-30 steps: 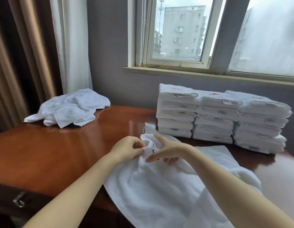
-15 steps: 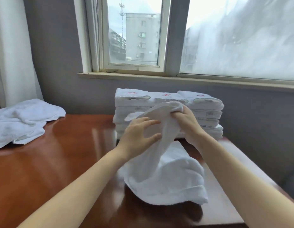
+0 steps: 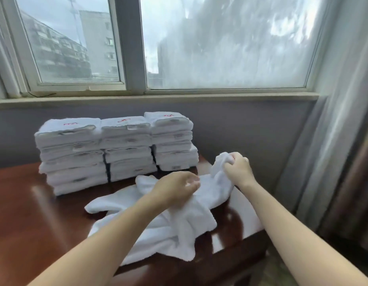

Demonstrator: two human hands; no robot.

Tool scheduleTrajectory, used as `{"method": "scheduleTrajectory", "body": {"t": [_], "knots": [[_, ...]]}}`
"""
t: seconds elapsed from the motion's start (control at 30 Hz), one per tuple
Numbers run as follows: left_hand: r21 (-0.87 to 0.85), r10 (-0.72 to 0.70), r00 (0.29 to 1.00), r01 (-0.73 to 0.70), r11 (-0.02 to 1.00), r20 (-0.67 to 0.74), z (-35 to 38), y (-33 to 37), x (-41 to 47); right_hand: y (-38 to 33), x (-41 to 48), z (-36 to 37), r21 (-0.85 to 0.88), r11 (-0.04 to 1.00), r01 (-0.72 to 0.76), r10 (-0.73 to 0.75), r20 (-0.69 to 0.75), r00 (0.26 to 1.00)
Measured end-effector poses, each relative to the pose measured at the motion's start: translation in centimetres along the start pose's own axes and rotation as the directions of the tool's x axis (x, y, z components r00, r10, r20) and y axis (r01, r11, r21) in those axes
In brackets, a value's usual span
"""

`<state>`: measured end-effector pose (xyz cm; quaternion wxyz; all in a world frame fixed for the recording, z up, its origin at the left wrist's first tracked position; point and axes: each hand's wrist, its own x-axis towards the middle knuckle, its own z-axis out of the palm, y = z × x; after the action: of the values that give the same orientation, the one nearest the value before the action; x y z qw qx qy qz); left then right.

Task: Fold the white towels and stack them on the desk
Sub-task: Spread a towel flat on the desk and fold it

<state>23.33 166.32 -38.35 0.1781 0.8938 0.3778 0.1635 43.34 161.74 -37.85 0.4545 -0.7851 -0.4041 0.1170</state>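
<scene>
A loose white towel [image 3: 164, 226] lies crumpled across the brown desk [image 3: 34, 213] in front of me. My right hand [image 3: 237, 170] grips one bunched end of it, raised a little above the desk near the right edge. My left hand [image 3: 176, 187] hovers over the towel's middle with its fingers curled; whether it pinches cloth is hidden. Behind the towel stand three side-by-side stacks of folded white towels [image 3: 117, 149] with red marks on top.
The desk's right edge and front right corner [image 3: 259, 230] lie close to the towel. A grey wall and window sill [image 3: 158, 98] run behind the stacks. A sheer curtain [image 3: 331, 120] hangs at the right.
The view has swung right, so the unfolded pile at the left is out of sight. My hands have lowered the towel and drawn apart, the right pulling its end rightward.
</scene>
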Motion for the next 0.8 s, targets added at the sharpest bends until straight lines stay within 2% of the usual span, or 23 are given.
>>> {"method": "scheduleTrajectory", "body": {"t": [0.07,0.13,0.17,0.23,0.3,0.37,0.43,0.53,0.67,0.73,0.8], "knots": [[-0.002,0.0,0.994,0.0,1.0,0.113,1.6,-0.2,0.3,0.9,-0.4,0.7,-0.244,0.97,0.015,0.011,0.106,0.994],[-0.126,0.007,0.99,0.01,0.992,0.139,2.5,-0.8,0.2,0.6,-1.0,1.5,-0.393,0.912,0.118,-0.04,0.202,0.979],[-0.22,0.003,0.996,0.017,0.975,0.089,2.6,-1.1,0.1,0.2,-1.3,1.9,-0.456,0.869,0.195,-0.091,0.239,0.967],[-0.39,-0.038,0.993,-0.009,0.921,-0.113,1.9,-1.8,-0.2,-1.3,-2.2,2.9,-0.527,0.772,0.355,-0.258,0.251,0.933],[-0.441,-0.121,0.949,-0.022,0.897,-0.292,0.7,-3.0,-0.7,-3.6,-3.3,3.7,-0.425,0.775,0.468,-0.408,0.231,0.883],[-0.386,-0.179,0.908,0.022,0.922,-0.378,-0.5,-4.7,-1.6,-6.1,-4.3,4.8,-0.239,0.836,0.494,-0.415,0.314,0.854],[-0.288,-0.231,0.884,0.116,0.951,-0.408,-1.3,-6.9,-2.8,-7.8,-5.3,6.1,-0.18,0.836,0.519,-0.389,0.472,0.791],[-0.064,-0.303,0.872,0.303,0.951,-0.384,-2.0,-10.4,-5.0,-9.0,-6.6,8.8,-0.229,0.772,0.592,-0.331,0.65,0.684],[0.181,-0.502,0.835,0.542,0.821,-0.226,-2.7,-14.4,-7.5,-9.2,-8.3,12.8,-0.263,0.692,0.672,-0.325,0.718,0.616],[0.18,-0.58,0.801,0.599,0.78,-0.15,-2.7,-15.4,-8.1,-9.3,-8.9,14.2,-0.278,0.665,0.693,-0.298,0.752,0.588],[0.143,-0.547,0.817,0.573,0.807,-0.184,-2.6,-15.6,-8.5,-9.6,-9.3,15.3,-0.284,0.648,0.707,-0.284,0.771,0.57]]}}
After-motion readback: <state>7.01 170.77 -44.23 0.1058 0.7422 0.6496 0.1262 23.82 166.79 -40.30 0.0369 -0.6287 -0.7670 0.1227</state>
